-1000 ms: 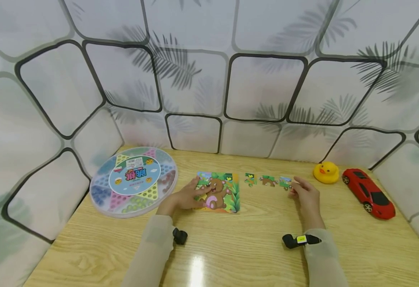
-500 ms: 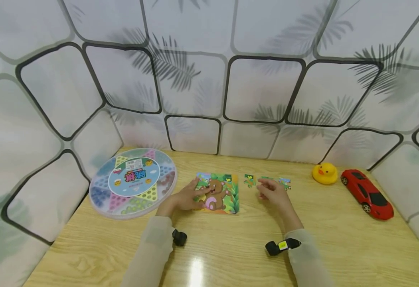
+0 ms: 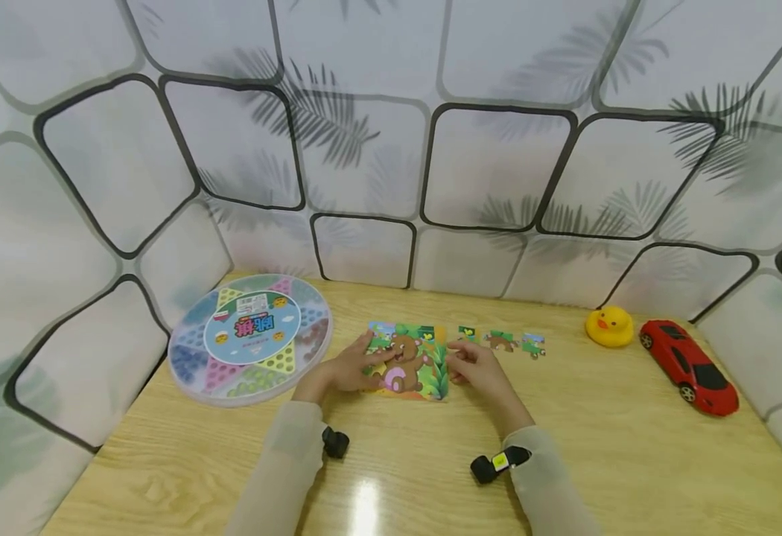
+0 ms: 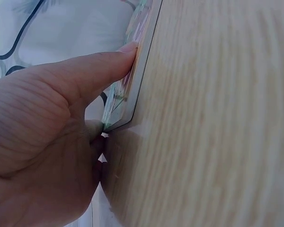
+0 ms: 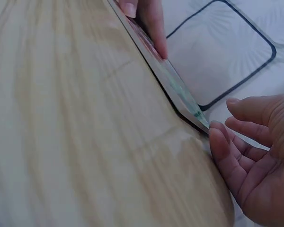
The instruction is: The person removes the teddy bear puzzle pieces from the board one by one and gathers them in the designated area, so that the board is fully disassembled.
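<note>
A jigsaw puzzle [image 3: 401, 370] with a brown bear picture lies flat on the wooden table. My left hand [image 3: 345, 370] rests at its left side. The thumb [image 4: 116, 64] presses on the puzzle's face, and the other fingers lie along the left edge. At the opposite edge is my right hand [image 3: 477, 370], its loosely bent fingers [image 5: 220, 142] touching or very near the puzzle's corner. Thumb and fingers stand apart there, with nothing between them. Behind that hand lies a partly covered loose piece [image 3: 468, 332]. A brown piece [image 3: 500, 341] and a blue-green piece [image 3: 534, 343] lie farther right.
A round Chinese checkers set [image 3: 250, 339] lies at the left of the table [image 3: 404, 461]. To the right sit a yellow rubber duck [image 3: 609, 326] and a red toy car [image 3: 689, 366]. A patterned cloth wall [image 3: 364, 253] closes off the back and sides.
My right hand has moved left from the rightmost loose piece, past the other pieces, to the puzzle's right edge. The left hand has stayed on the puzzle's left side.
</note>
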{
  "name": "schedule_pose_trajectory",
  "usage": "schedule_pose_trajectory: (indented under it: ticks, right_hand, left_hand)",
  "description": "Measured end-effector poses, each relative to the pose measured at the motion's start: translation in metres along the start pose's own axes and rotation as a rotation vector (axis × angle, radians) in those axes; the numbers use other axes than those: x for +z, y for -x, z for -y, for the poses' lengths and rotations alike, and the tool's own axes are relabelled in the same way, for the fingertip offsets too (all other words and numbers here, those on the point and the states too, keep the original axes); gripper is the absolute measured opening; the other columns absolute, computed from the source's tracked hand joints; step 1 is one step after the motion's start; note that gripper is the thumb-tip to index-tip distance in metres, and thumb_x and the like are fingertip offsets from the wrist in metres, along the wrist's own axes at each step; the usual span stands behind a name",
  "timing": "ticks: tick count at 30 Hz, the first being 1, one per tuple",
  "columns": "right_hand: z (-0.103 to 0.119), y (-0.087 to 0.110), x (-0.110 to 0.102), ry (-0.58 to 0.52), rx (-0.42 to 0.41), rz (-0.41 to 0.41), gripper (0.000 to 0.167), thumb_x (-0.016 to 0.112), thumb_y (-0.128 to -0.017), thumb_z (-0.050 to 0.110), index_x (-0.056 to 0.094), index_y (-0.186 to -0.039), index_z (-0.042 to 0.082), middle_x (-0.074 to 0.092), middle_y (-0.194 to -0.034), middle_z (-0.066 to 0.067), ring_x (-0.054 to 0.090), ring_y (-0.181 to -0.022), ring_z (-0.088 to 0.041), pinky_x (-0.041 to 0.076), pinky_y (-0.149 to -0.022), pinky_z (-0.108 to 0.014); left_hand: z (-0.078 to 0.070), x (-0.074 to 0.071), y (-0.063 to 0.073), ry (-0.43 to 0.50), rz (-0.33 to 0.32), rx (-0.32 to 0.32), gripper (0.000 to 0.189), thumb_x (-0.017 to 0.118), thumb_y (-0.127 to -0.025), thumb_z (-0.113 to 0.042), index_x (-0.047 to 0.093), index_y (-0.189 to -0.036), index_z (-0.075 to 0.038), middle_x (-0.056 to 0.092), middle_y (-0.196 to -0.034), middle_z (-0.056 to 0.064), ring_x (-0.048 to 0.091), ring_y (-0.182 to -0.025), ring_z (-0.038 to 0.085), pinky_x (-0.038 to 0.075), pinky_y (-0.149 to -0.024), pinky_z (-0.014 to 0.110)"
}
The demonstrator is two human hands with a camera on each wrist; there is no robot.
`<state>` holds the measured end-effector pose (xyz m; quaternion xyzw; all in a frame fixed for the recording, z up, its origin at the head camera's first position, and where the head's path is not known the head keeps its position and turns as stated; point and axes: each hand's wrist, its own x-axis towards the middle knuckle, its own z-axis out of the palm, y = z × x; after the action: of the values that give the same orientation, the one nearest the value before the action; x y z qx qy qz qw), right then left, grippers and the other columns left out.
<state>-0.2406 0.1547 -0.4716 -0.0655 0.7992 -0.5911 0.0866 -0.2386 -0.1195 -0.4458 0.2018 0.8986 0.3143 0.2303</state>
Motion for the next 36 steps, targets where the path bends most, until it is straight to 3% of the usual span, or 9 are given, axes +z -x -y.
schedule_pose_trajectory:
  ticks: [18,27,36]
  right_hand:
    - [0.004,-0.011,0.015,0.293,0.012,-0.004,0.04,0.072,-0.083,0.009,0.06,-0.121,0.002,0.053,-0.073,-0.003,0.05,-0.053,-0.012,0.047,-0.052,-0.025]
    - [0.006,-0.014,0.018,0.27,0.072,-0.003,0.037,0.072,-0.083,0.007,0.06,-0.118,0.003,0.051,-0.072,-0.004,0.05,-0.054,-0.013,0.048,-0.053,-0.025]
    - [0.01,-0.013,0.019,0.268,0.093,-0.005,0.036,0.07,-0.083,0.006,0.058,-0.117,0.0,0.045,-0.071,-0.003,0.049,-0.056,-0.013,0.047,-0.054,-0.026]
  left_hand:
    - [-0.003,-0.001,0.0,0.003,0.014,0.006,0.062,0.063,-0.091,-0.026,0.036,-0.147,-0.026,-0.012,-0.156,0.02,-0.005,-0.141,0.042,0.01,-0.11,0.061]
    - [-0.003,-0.001,0.0,-0.015,0.017,-0.013,0.056,0.063,-0.091,-0.026,0.042,-0.143,-0.03,-0.012,-0.156,0.018,-0.008,-0.142,0.039,0.01,-0.11,0.06]
    - [-0.001,0.0,-0.002,-0.062,0.037,0.034,0.052,0.059,-0.094,-0.024,0.042,-0.143,-0.026,-0.014,-0.154,0.022,-0.013,-0.142,0.038,0.006,-0.11,0.062]
